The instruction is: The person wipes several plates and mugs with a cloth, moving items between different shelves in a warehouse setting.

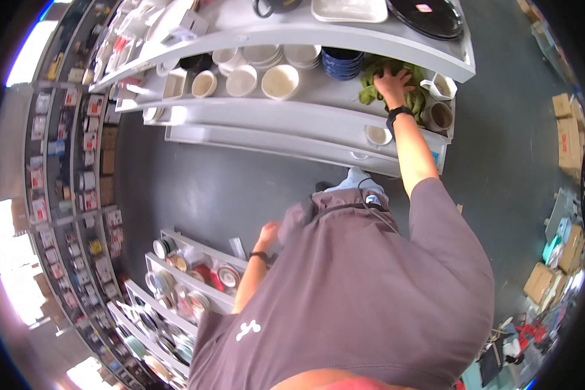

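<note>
My right arm reaches out to a grey shelf (344,107), where my right hand (392,88) lies on a crumpled green cloth (417,97). The fingers are spread over the cloth's folds, and I see no grip closed around it. To the right of the cloth stand a white angular cup (441,86) and a brown-grey cup (438,116). A stack of dark blue bowls (342,64) sits just left of it. My left hand (270,233) hangs low by my side, its fingers partly hidden beside my shirt; nothing shows in it.
Cream bowls (280,82) line the same shelf, under an upper board (266,40) carrying a black round plate (428,15) and a white tray (350,9). A lower shelf holds a small bowl (378,135). Behind my left arm, racks hold dishes (228,275). Cardboard boxes (569,143) stand far right.
</note>
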### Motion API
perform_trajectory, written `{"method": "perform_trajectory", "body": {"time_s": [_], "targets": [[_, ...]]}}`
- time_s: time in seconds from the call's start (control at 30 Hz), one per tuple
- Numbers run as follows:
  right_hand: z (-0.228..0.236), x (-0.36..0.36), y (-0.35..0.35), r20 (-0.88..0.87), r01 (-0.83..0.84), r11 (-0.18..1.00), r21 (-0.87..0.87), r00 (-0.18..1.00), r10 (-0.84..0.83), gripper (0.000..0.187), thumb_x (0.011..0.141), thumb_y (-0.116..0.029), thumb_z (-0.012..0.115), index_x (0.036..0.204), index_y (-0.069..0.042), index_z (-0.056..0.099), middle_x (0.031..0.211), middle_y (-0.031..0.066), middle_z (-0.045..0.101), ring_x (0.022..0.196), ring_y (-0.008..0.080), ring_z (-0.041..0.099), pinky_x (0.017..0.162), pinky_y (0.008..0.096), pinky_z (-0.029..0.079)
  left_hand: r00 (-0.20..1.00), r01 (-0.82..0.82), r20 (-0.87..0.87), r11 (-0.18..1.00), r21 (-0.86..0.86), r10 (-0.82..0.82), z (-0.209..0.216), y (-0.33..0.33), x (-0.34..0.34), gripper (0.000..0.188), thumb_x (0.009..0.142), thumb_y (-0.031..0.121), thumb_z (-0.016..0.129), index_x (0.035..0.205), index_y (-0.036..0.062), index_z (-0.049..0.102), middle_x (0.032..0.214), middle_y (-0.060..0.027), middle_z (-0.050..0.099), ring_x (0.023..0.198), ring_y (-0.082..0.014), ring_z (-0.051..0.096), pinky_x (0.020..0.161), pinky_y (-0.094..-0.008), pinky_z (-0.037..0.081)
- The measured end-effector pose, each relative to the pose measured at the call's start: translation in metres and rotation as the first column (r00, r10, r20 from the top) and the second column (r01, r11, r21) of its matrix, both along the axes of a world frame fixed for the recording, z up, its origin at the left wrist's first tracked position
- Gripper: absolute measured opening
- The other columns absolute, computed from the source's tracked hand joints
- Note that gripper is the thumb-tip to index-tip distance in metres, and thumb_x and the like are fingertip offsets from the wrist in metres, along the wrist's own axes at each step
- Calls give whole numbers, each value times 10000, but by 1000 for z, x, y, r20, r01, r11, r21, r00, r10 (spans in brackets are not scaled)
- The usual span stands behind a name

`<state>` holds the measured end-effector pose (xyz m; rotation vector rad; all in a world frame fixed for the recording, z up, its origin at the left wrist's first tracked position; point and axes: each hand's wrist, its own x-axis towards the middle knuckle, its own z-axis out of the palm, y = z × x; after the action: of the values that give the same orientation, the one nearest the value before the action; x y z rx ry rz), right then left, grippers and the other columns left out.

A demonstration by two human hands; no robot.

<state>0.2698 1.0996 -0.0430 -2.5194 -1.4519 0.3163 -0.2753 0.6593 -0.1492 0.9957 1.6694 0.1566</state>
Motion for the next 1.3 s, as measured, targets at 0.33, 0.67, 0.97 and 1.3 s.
{"method": "perform_trajectory", "body": {"time_s": [0.33, 0.67, 0.97, 1.3], "targets": [[11, -20, -122, 64, -320, 906, 277, 947, 315, 380, 850, -347, 674, 1154, -120, 680, 1183, 119, 552, 1140, 364, 510, 878, 552, 441, 899, -353, 244, 932, -89, 363, -4, 5, 30, 293, 922, 194, 622, 1132, -1, 681, 993, -72, 701, 867, -176, 629, 749, -324, 514], [14, -76, -113, 36, -296, 871, 392, 951, 307, 294, 853, -257, 641, 1102, -104, 667, 1088, 192, 612, 1057, 410, 563, 985, 577, 366, 896, -392, 194, 917, -75, 399, 62, 32, 82, 302, 909, 198, 624, 1110, -20, 679, 922, -88, 703, 854, -199, 652, 745, -352, 534], [23, -42, -102, -229, -293, 919, 265, 907, 355, 407, 893, -361, 597, 1130, -33, 640, 1069, 281, 659, 1008, 467, 613, 880, 537, 472, 755, -577, 215, 783, -231, 620, 19, 11, 47, 196, 938, 151, 574, 1083, 45, 653, 848, -72, 691, 740, -160, 664, 676, -325, 545], [110, -130, -132, -725, -339, 890, 307, 522, 449, 275, 942, -212, 573, 1047, 34, 636, 938, 84, 667, 851, 155, 579, 789, 316, 469, 660, -751, 368, 590, 296, 655, 115, 32, 12, 261, 981, 226, 561, 1132, 24, 626, 979, -74, 693, 894, -157, 665, 799, -312, 520]]}}
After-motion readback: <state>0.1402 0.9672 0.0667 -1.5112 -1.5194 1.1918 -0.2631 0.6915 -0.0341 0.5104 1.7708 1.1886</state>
